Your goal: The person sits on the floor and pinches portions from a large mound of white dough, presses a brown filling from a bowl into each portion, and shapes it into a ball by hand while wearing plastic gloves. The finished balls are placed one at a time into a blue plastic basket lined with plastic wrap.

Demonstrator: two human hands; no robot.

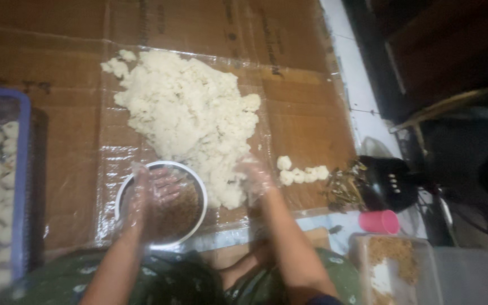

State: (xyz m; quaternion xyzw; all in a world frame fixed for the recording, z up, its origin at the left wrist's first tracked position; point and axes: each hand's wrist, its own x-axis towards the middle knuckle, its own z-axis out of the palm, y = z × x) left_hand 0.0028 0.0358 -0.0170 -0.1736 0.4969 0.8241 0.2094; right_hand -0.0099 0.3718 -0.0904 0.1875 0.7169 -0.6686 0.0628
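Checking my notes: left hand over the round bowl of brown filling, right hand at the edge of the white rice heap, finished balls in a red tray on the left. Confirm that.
One thing is off: the tray on the left is blue, not red, as the head view shows. The rest holds: left hand over the round bowl of brown filling, right hand at the white rice heap.

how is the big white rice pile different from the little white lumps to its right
The big rice pile is one loose, spread heap; the little lumps are separate, pressed into a short row. The right hand touches the pile's edge, while the lumps lie untouched. Both are white and rest on the clear plastic sheet.
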